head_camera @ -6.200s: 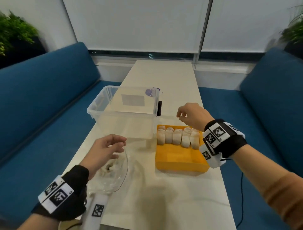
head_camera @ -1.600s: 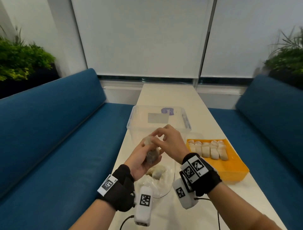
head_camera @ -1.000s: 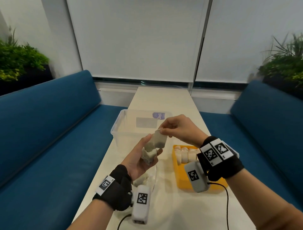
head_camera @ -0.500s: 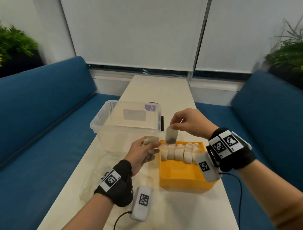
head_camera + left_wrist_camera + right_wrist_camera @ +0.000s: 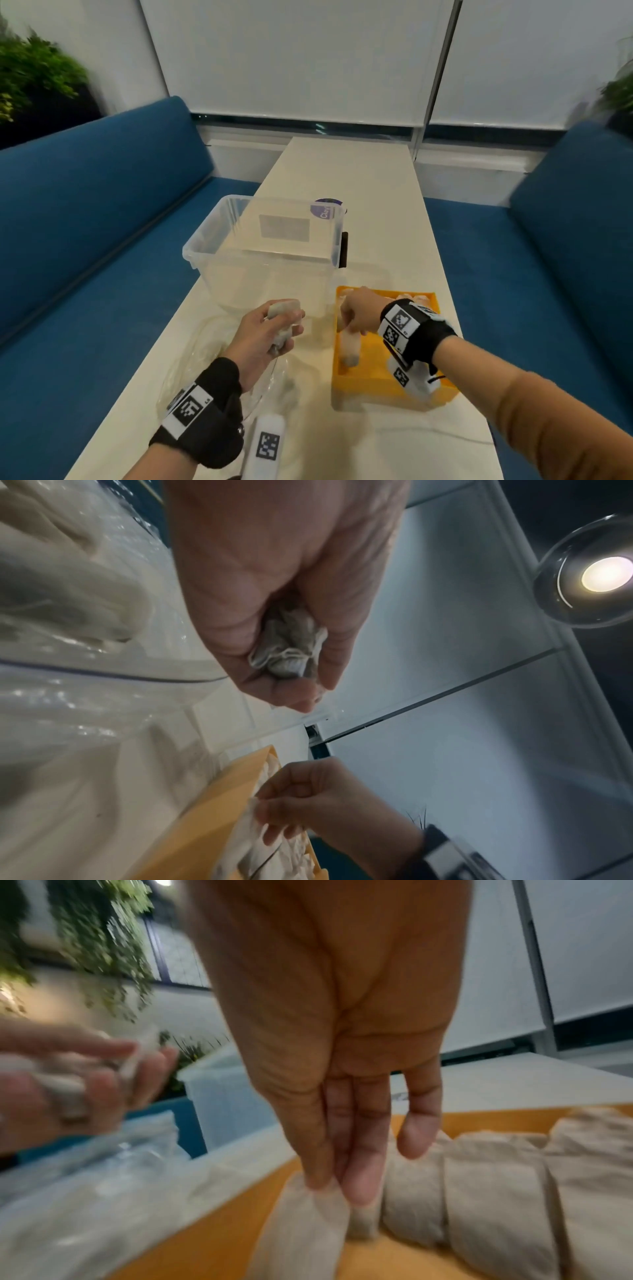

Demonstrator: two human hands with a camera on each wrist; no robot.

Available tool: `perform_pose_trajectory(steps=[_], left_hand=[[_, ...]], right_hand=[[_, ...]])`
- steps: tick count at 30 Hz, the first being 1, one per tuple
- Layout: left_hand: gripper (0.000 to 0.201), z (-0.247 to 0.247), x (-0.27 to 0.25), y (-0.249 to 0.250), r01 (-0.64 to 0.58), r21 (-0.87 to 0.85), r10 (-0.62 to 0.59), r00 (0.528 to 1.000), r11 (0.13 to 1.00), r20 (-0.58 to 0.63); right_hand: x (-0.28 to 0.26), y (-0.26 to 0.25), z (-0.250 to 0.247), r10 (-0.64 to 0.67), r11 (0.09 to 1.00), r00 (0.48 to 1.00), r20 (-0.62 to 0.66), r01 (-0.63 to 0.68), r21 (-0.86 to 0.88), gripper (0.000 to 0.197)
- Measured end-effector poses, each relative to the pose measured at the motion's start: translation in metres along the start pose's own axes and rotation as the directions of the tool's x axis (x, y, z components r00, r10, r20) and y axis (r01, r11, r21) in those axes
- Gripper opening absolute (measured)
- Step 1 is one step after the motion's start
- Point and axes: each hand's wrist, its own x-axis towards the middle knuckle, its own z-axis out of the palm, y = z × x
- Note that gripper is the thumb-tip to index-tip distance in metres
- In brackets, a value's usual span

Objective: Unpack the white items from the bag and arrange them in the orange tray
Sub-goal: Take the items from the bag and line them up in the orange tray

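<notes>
The orange tray (image 5: 376, 385) sits on the table at the right, with a row of white cloth pouches (image 5: 496, 1191) along its far side. My right hand (image 5: 346, 323) reaches down into the tray's left part and pinches the top of one white pouch (image 5: 308, 1231), which stands just in front of the row. My left hand (image 5: 274, 329) hovers left of the tray and grips another white pouch (image 5: 291, 647) in curled fingers. The clear plastic bag (image 5: 205, 359) lies crumpled on the table below the left hand; its contents are blurred.
An empty clear plastic bin (image 5: 267, 253) stands just behind the bag and the tray. A purple-labelled item (image 5: 325, 209) shows behind it. Blue sofas (image 5: 85, 222) flank the narrow table. A thin cable (image 5: 445, 437) lies near the front right edge.
My right hand has come down from above the tray with its pouch, which now stands in the tray's left part. The left hand keeps its pouch and has sunk a little.
</notes>
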Motion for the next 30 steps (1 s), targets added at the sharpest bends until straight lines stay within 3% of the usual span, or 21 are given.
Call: perform_pose_trajectory(steps=[5, 9, 11, 16, 20, 23, 26, 30], left_hand=[[0.028, -0.011, -0.003, 0.001, -0.002, 0.011, 0.002, 1.0, 1.0, -0.021], [0.021, -0.012, -0.003, 0.003, 0.027, -0.055, -0.029, 0.999, 0.998, -0.026], [0.028, -0.01, -0.003, 0.005, 0.069, -0.104, -0.072, 0.997, 0.992, -0.02], [0.052, 0.003, 0.0, 0.012, 0.164, -0.197, -0.16, 0.986, 0.967, 0.035], [0.055, 0.014, 0.002, 0.017, 0.197, -0.201, -0.18, 0.979, 0.96, 0.101], [0.043, 0.021, -0.002, 0.02, 0.178, -0.141, -0.161, 0.979, 0.974, 0.128], [0.035, 0.023, -0.005, 0.022, 0.092, -0.056, -0.083, 0.985, 0.994, 0.154], [0.035, 0.024, -0.008, 0.028, 0.041, -0.015, -0.038, 0.985, 0.999, 0.168]], right_hand=[[0.033, 0.008, 0.003, 0.094, 0.995, 0.982, -0.162, -0.089, 0.037, 0.022], [0.038, 0.009, 0.0, 0.127, 0.99, 0.976, -0.175, -0.116, 0.074, 0.02], [0.03, 0.006, -0.009, 0.123, 0.991, 0.968, -0.22, -0.107, 0.084, 0.019], [-0.009, -0.013, -0.034, 0.031, 0.965, 0.901, -0.432, 0.086, 0.248, 0.016], [-0.046, -0.039, -0.036, -0.03, 0.897, 0.905, -0.425, 0.212, 0.388, 0.025], [-0.058, -0.046, -0.029, -0.044, 0.87, 0.903, -0.428, 0.245, 0.427, 0.023], [-0.065, -0.046, -0.024, 0.01, 0.836, 0.879, -0.476, 0.254, 0.486, 0.012], [-0.076, -0.041, -0.022, 0.189, 0.68, 0.845, -0.501, 0.255, 0.687, 0.009]])
